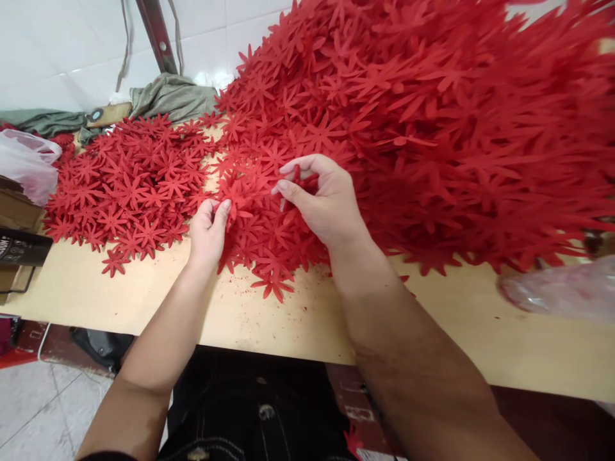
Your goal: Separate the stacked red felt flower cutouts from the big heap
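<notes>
Pinching a red flower cutout (296, 181) between thumb and fingertips, the right hand (323, 200) hovers over the big red heap (432, 128) on the surface (269, 320). The left hand (207, 232) nips another cutout (236, 195) at the heap's near edge. The pieces look thin, light and floppy, best taken by a petal. A dark box (22, 248) at left carries pale lettering, too blurred to read.

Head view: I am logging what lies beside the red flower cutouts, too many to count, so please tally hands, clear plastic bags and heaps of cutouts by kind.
Hands: 2, the left hand and the right hand
Clear plastic bags: 2, the left bag and the right bag
Heaps of red flower cutouts: 2, the flat left heap and the big right heap
Total: 6
</notes>
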`<state>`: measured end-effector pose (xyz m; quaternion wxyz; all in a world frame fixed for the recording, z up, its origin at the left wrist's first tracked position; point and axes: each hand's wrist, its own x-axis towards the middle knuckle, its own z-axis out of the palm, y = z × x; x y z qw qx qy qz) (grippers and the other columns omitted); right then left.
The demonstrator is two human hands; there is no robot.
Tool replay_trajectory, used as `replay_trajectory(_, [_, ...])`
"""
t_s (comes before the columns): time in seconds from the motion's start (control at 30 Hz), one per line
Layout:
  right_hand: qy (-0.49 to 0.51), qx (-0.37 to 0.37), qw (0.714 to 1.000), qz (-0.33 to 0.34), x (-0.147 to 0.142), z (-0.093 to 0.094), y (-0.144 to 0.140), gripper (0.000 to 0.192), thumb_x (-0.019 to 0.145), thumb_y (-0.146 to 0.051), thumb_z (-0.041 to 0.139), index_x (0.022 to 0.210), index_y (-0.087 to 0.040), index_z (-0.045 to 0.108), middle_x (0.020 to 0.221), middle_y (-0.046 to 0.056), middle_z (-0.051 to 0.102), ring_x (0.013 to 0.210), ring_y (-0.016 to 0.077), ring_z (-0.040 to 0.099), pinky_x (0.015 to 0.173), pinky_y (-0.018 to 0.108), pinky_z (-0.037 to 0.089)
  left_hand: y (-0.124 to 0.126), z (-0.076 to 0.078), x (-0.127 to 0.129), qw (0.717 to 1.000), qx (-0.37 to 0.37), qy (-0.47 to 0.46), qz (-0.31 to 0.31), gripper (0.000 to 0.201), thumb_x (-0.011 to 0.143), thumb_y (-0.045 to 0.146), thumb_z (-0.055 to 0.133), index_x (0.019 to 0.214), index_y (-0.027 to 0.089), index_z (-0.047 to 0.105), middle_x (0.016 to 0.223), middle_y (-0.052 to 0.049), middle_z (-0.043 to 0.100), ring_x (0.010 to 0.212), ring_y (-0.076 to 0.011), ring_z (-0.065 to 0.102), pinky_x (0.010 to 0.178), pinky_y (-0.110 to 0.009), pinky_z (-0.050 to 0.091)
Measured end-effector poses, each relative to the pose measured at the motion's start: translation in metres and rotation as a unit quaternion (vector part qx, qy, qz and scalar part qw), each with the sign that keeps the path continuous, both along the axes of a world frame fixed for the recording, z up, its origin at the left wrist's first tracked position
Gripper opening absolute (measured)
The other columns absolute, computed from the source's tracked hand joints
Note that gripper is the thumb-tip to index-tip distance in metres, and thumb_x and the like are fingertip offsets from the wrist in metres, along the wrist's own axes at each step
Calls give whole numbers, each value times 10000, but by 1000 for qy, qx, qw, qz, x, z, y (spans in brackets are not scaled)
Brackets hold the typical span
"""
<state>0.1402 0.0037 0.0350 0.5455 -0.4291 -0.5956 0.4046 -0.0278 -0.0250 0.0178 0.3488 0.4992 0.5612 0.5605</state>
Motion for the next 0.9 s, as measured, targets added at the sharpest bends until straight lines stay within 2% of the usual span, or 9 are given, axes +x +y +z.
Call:
replay_trajectory(0.17, [19, -11, 1000, -18, 4, 2, 2, 172, 745, -307, 647, 835, -206, 542, 694, -11, 594, 554, 93, 543, 515, 248, 429, 2, -4, -1, 1000, -1, 12, 11, 318, 733, 405, 651, 618, 174, 465, 544, 63, 411, 520, -55, 350, 529, -205, 297])
replay_trajectory(0.37, [-58, -33, 995, 71, -13, 1, -7, 312, 601, -266, 757, 874, -174, 637, 663, -33, 556, 603, 96, 523, 588, 258, 443, 0, 0, 5, 997, 10, -61, -47, 371, 654, 461, 706, 605, 172, 480, 543, 65, 436, 509, -46, 366, 516, -194, 323])
replay_trajectory(0.5, [-44, -86, 988, 118, -21, 2, -11, 164, 675, -265, 684, 783, -152, 633, 585, -24, 577, 504, 85, 500, 507, 245, 415, -3, 3, 8, 993, 6, -92, -74, 442, 628, 511, 705, 552, 170, 433, 532, 58, 427, 509, -51, 364, 509, -200, 333])
replay_trajectory(0.57, [-17, -91, 990, 109, -19, 3, -10, 137, 701, -287, 661, 711, -163, 604, 540, -27, 565, 451, 75, 479, 462, 234, 396, -3, 3, 7, 994, 0, -87, -65, 455, 647, 520, 686, 535, 169, 418, 524, 56, 406, 503, -52, 344, 500, -203, 320])
replay_trajectory(0.67, [19, -61, 996, 60, -11, 2, -5, 198, 703, -337, 673, 650, -189, 553, 535, -31, 551, 458, 76, 494, 459, 228, 416, 0, 1, 5, 998, 14, -62, -28, 449, 679, 508, 666, 532, 167, 413, 533, 56, 382, 522, -54, 351, 536, -200, 339])
replay_trajectory(0.73, [37, -47, 998, 30, -6, -2, 0, 209, 718, -374, 665, 698, -202, 548, 568, -27, 555, 492, 86, 524, 473, 233, 443, 2, -2, 2, 998, 43, -36, -2, 369, 691, 480, 670, 607, 172, 486, 625, 37, 474, 609, -67, 444, 620, -201, 392])
replay_trajectory(0.8, [43, -42, 998, 9, -2, -8, 5, 209, 742, -394, 642, 795, -211, 558, 642, -18, 573, 553, 98, 562, 509, 242, 476, 3, -3, -1, 996, 86, 10, 31, 286, 699, 440, 679, 797, 191, 578, 864, -11, 573, 801, -104, 531, 738, -224, 429])
replay_trajectory(0.87, [46, -34, 998, -3, 0, -15, 9, 214, 755, -369, 636, 892, -222, 561, 740, -9, 587, 661, 111, 604, 588, 259, 513, 2, -3, -4, 985, 136, 81, 63, 342, 712, 393, 678, 989, 211, 593, 1100, -59, 550, 988, -150, 528, 835, -264, 430])
replay_trajectory(0.9, [52, -31, 998, -7, 0, -18, 11, 229, 748, -341, 646, 929, -231, 558, 790, -6, 593, 730, 119, 620, 642, 271, 527, 0, -2, -4, 978, 160, 119, 68, 345, 726, 367, 667, 1027, 214, 594, 1138, -70, 537, 1034, -166, 517, 866, -283, 424])
